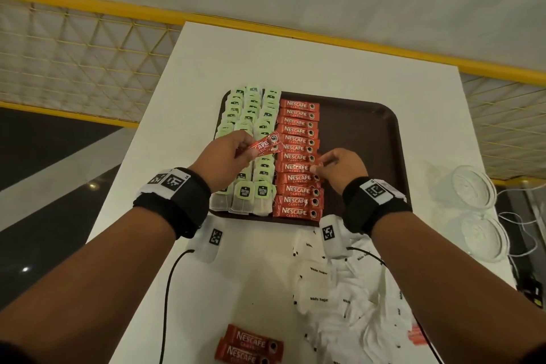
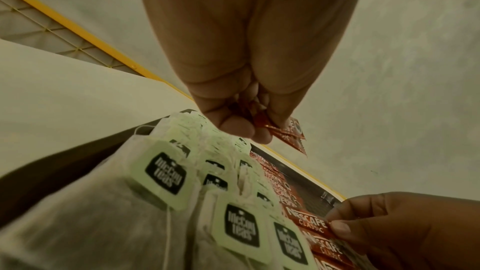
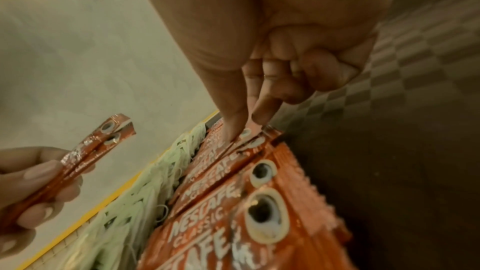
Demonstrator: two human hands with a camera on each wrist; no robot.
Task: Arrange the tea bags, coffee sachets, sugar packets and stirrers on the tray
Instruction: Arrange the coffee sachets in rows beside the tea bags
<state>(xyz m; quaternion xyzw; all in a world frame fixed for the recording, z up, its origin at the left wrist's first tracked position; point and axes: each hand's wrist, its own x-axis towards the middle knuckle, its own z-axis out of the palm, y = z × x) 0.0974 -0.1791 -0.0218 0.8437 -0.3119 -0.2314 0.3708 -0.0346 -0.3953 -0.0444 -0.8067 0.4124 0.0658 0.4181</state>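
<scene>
The white table [image 1: 295, 62] holds a brown tray [image 1: 369, 139]. On the tray, my right hand [image 1: 344, 168] pinches one end of a Nescafe sachet [image 1: 298, 167] in the red row beside the tea bags [image 1: 251, 115]. My left hand [image 1: 224, 156] holds two spare sachets [image 1: 264, 143] above the tea bags. They look light, thin and slippery, so I pinch the flat ends.

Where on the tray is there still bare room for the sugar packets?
The tray's right part is bare, from the coffee sachet column to the right rim. The left part is crowded with tea bags; the right hand works at the sachet column's edge.
</scene>
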